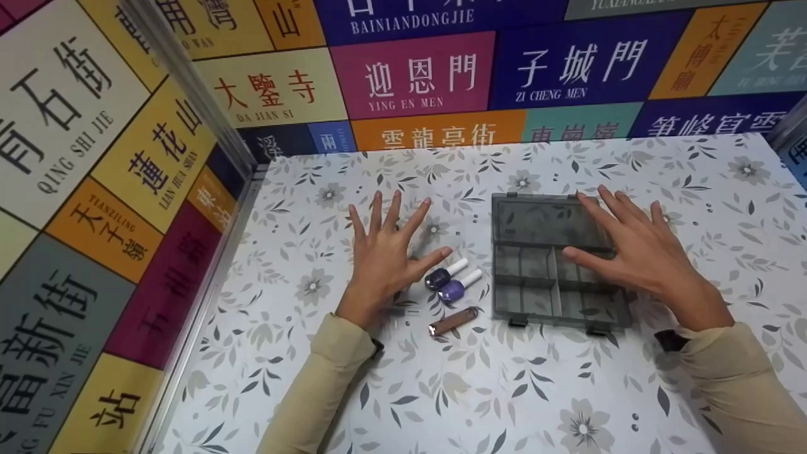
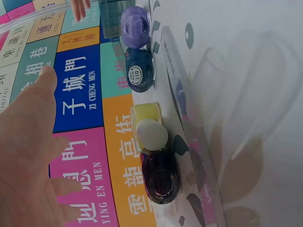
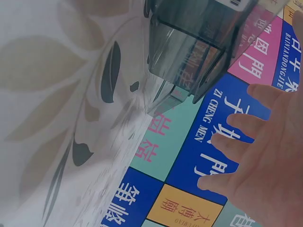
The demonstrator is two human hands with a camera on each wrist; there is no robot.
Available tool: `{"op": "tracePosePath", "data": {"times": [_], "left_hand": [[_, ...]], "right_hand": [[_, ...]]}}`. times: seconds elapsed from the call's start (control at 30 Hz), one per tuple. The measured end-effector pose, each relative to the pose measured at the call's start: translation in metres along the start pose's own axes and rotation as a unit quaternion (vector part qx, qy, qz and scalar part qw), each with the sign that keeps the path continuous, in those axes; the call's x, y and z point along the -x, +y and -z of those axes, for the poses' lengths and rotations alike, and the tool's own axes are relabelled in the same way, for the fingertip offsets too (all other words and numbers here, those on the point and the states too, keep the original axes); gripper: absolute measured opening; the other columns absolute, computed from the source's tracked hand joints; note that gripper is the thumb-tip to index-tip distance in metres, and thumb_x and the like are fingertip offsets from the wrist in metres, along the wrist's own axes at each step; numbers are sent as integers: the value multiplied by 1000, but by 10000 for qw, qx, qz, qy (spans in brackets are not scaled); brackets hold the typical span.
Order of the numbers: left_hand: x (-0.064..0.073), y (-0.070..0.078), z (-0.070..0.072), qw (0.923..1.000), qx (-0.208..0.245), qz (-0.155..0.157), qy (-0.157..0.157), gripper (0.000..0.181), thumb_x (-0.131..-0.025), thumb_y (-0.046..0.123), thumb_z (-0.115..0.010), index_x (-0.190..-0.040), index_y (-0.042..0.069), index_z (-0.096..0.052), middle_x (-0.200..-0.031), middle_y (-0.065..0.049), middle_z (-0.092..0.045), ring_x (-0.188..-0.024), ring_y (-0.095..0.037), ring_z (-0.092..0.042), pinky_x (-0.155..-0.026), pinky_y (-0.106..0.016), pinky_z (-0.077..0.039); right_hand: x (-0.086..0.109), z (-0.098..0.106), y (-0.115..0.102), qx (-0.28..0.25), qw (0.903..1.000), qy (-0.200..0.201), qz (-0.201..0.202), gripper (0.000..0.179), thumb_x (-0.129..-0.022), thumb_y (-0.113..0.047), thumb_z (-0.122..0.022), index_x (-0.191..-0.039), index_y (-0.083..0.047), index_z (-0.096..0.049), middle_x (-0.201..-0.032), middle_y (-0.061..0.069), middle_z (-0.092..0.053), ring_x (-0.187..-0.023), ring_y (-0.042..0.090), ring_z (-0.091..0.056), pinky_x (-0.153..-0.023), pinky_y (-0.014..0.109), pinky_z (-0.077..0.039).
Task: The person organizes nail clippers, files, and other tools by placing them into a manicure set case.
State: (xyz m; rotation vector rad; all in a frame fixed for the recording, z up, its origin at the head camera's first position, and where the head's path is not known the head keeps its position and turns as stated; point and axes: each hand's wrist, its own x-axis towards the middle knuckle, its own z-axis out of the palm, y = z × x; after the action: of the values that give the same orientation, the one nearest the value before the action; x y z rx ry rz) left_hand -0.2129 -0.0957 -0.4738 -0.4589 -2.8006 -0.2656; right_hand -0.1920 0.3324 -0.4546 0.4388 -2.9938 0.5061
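My left hand (image 1: 383,260) hovers with fingers spread, left of two nail polish bottles lying on the table. One bottle is dark (image 1: 436,279), the other purple (image 1: 451,291); both have white caps. A brown nail clipper (image 1: 455,321) lies just nearer. The left wrist view also shows a yellow bottle (image 2: 147,112) with a white cap and a dark plum bottle (image 2: 161,178), both covered by the left hand in the head view. My right hand (image 1: 649,257), fingers spread and holding nothing, overlaps the right side of a translucent grey compartment box (image 1: 557,284).
The box's lid (image 1: 542,221) is folded back on its far side. A clear flat object with pink and blue markings (image 2: 182,101) lies near the bottles. Printed wall panels (image 1: 413,75) border the flower-patterned table (image 1: 479,391) at the back and left.
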Motion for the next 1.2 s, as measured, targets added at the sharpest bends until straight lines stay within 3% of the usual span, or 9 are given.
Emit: {"op": "tracePosePath", "data": {"times": [0.13, 0.23, 0.33, 0.63, 0.83, 1.07, 1.2], "left_hand": [[1, 0, 0, 9999, 69, -99, 64, 91, -93, 90, -48, -169, 44, -31, -178, -12, -30, -169, -43, -13, -132, -76, -4], [2, 0, 2, 9998, 111, -163, 44, 88, -95, 87, -48, -169, 42, -34, -177, -12, -34, -168, -42, -17, -133, -73, -7], [4, 1, 3, 9996, 152, -226, 2, 86, -97, 85, -48, -169, 40, -36, -175, -12, -38, -167, -42, -22, -134, -71, -10], [8, 7, 3, 9989, 288, -365, -20, 78, -101, 78, -49, -164, 32, -48, -165, -10, -54, -157, -40, -45, -133, -66, -25], [11, 12, -1, 9980, 434, -452, 39, 74, -102, 74, -51, -161, 28, -53, -157, -10, -62, -150, -38, -54, -132, -63, -29], [16, 18, -9, 9945, 572, -855, 168, 69, -104, 68, -56, -154, 20, -61, -148, -8, -69, -141, -38, -62, -127, -62, -39], [20, 21, -10, 9922, 682, -1026, 182, 66, -104, 64, -58, -150, 17, -65, -143, -8, -72, -136, -35, -65, -124, -56, -45]], "right_hand": [[2, 2, 1, 41, 9998, 166, 50, 97, -95, -66, -72, -173, -37, -22, -181, 13, -23, -162, 52, -27, -128, 80, -12], [5, 3, 2, 123, 9994, 306, 53, 94, -96, -64, -72, -173, -37, -26, -179, 12, -30, -158, 51, -35, -115, 80, -34], [7, 4, 3, 115, 9992, 388, 20, 90, -97, -62, -72, -172, -35, -30, -177, 11, -34, -155, 50, -40, -102, 80, -43], [11, 6, 9, 63, 9996, 194, -192, 80, -102, -61, -66, -170, -33, -35, -172, 15, -42, -148, 52, -46, -88, 80, -47], [17, 5, 15, 117, 9993, 264, -256, 67, -105, -57, -64, -162, -27, -51, -164, 19, -52, -139, 52, -55, -82, 76, -52], [19, 4, 23, 109, 9988, 405, -266, 50, -106, -47, -66, -147, -19, -67, -148, 18, -66, -122, 46, -68, -73, 67, -56], [18, 4, 25, 90, 9989, 353, -287, 44, -106, -43, -67, -142, -17, -71, -137, 18, -71, -111, 42, -72, -65, 60, -55]]}}
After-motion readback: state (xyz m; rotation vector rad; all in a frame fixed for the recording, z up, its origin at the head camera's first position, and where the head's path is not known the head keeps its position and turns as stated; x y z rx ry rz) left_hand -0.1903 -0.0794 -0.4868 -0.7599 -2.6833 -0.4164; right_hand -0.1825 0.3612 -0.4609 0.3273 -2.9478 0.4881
